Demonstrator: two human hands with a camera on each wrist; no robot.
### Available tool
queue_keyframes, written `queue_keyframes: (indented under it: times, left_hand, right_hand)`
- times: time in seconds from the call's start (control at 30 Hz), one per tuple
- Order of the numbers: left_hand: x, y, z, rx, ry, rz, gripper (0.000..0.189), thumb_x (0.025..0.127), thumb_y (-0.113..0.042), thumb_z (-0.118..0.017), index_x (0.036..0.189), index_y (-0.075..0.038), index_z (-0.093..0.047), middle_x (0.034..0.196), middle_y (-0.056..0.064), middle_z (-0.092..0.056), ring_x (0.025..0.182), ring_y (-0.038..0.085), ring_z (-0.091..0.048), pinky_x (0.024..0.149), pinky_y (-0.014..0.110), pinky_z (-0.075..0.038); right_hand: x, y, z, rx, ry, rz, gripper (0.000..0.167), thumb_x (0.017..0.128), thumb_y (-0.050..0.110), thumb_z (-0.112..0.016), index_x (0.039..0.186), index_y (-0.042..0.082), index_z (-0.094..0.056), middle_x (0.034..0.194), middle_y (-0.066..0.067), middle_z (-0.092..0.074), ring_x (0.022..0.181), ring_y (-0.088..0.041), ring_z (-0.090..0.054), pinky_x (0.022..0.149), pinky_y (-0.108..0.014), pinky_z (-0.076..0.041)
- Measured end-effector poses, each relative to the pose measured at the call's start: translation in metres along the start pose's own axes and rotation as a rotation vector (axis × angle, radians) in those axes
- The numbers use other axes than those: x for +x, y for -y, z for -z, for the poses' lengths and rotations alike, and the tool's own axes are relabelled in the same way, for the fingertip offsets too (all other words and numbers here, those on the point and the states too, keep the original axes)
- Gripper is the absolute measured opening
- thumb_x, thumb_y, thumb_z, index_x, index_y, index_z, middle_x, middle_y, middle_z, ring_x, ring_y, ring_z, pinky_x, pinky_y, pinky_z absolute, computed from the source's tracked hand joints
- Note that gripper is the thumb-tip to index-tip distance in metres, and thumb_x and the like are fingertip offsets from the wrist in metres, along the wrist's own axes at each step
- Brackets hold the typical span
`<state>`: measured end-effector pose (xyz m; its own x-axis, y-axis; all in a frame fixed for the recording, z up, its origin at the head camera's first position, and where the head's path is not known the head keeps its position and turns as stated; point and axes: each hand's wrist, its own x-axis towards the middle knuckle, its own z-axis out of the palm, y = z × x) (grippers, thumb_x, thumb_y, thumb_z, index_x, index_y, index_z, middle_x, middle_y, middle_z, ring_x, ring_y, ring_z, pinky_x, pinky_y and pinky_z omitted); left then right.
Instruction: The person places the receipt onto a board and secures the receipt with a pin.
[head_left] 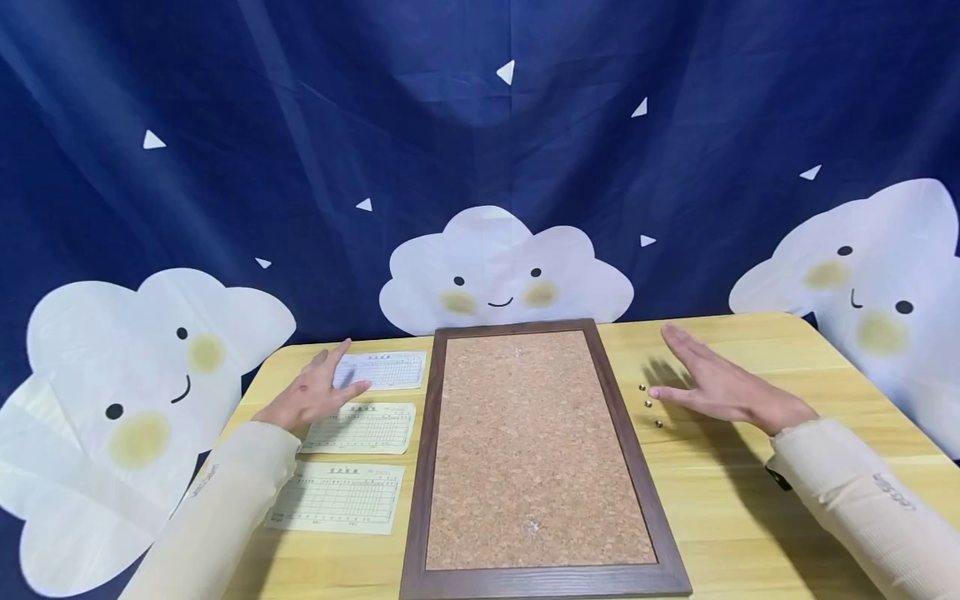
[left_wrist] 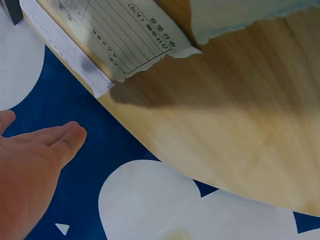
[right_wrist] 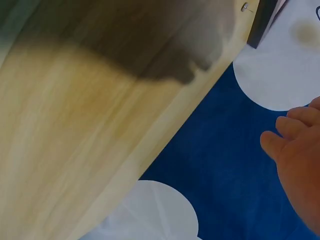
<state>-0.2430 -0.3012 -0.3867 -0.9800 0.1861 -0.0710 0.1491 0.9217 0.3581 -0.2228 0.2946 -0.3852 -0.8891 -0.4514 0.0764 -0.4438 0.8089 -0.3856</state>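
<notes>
My left hand (head_left: 311, 392) is held over the left side of the table, fingers extended and nothing in them. Below and beside it lie a white printed form (head_left: 386, 371), a pale green form (head_left: 367, 429) and another pale green form (head_left: 345, 500), in a column. On the other side my right hand (head_left: 723, 387) hovers with straight fingers and thumb spread, holding nothing. Close to its thumb are three small metal thumbtacks (head_left: 658, 424) on the wood. Between the hands lies a cork board (head_left: 543, 450) in a dark brown frame (head_left: 420, 492).
The wooden table (head_left: 757, 350) has rounded back corners. Behind it hangs a dark blue curtain (head_left: 450, 108) with smiling white clouds (head_left: 502, 258) and small triangles. Hand shadows fall on the tabletop. Two small pale marks show on the cork, near its top and bottom.
</notes>
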Motion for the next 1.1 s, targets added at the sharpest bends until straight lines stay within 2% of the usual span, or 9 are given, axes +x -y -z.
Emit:
queue_keyframes:
  times: [0.17,0.3,0.53,0.77,1.1]
  left_hand:
    - [0.007,0.005,-0.001,-0.003,-0.024,-0.034,0.09,0.096,-0.052,-0.059,0.159,-0.004,-0.017,0.158,0.031,-0.021,0.143,0.052,-0.018,0.111,0.067,-0.019]
    - [0.013,0.008,-0.003,-0.032,-0.037,-0.038,0.085,0.096,-0.045,-0.064,0.157,-0.001,-0.024,0.155,0.031,-0.028,0.141,0.05,-0.025,0.112,0.064,-0.022]
    - [0.015,0.014,-0.003,-0.074,-0.059,0.021,0.079,0.095,-0.041,-0.068,0.154,-0.002,-0.033,0.143,0.034,-0.045,0.127,0.047,-0.048,0.106,0.06,-0.035]
    - [0.017,0.017,-0.005,-0.133,-0.053,0.093,0.075,0.094,-0.037,-0.07,0.152,-0.003,-0.038,0.14,0.034,-0.047,0.13,0.047,-0.046,0.105,0.06,-0.036]
    - [0.021,0.029,-0.008,-0.194,-0.061,0.127,0.077,0.09,-0.038,-0.075,0.149,0.0,-0.043,0.139,0.031,-0.05,0.124,0.043,-0.051,0.101,0.056,-0.041]
  right_hand:
    - [-0.001,0.001,-0.003,0.038,0.016,-0.006,0.102,0.092,0.049,-0.068,0.156,-0.008,-0.012,0.161,-0.029,-0.009,0.146,-0.048,-0.014,0.113,-0.062,-0.018]
    - [-0.001,0.002,-0.006,0.064,0.019,0.001,0.101,0.092,0.047,-0.069,0.156,-0.008,-0.014,0.161,-0.03,-0.011,0.146,-0.048,-0.015,0.113,-0.063,-0.019]
    - [0.002,0.005,-0.012,0.111,0.031,0.019,0.099,0.092,0.045,-0.069,0.155,-0.009,-0.015,0.159,-0.031,-0.014,0.144,-0.049,-0.018,0.112,-0.064,-0.02]
    - [0.003,0.007,-0.017,0.146,0.029,0.032,0.096,0.091,0.043,-0.072,0.154,-0.01,-0.021,0.157,-0.033,-0.021,0.142,-0.051,-0.023,0.11,-0.065,-0.023]
    - [0.008,0.011,-0.019,0.163,0.05,0.055,0.096,0.089,0.04,-0.076,0.152,-0.011,-0.024,0.154,-0.033,-0.028,0.14,-0.05,-0.028,0.109,-0.063,-0.027]
